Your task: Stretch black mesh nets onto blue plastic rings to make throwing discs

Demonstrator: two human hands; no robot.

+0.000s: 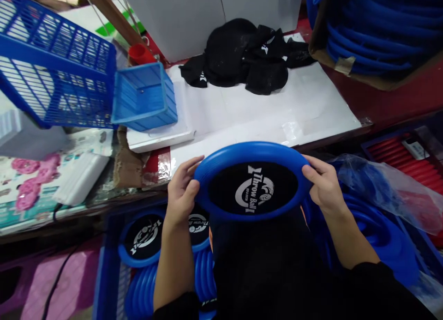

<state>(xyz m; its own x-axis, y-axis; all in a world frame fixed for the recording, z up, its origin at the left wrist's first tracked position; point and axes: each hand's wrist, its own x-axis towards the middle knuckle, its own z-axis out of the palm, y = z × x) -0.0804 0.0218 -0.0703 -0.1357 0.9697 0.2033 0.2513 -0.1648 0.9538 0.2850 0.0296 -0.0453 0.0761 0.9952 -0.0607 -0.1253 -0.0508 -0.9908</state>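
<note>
I hold a blue ring disc [252, 184] with a black fabric centre printed "Throw Ball" in white, flat in front of my chest. My left hand [182, 190] grips its left rim, fingers curled over the edge. My right hand [321, 181] grips the right rim the same way. Below my left forearm, a blue crate [104, 264] holds finished discs [145, 237] and stacked blue rings [138, 292]. A pile of black fabric pieces [242, 57] lies on the white sheet [311, 107] farther back.
A large blue wire basket [51, 61] and a smaller blue basket [143, 96] stand at the left. A cardboard box of blue rings [374, 29] sits at the back right. More blue rings in clear plastic [377, 227] lie at my right, by a red crate [391, 149].
</note>
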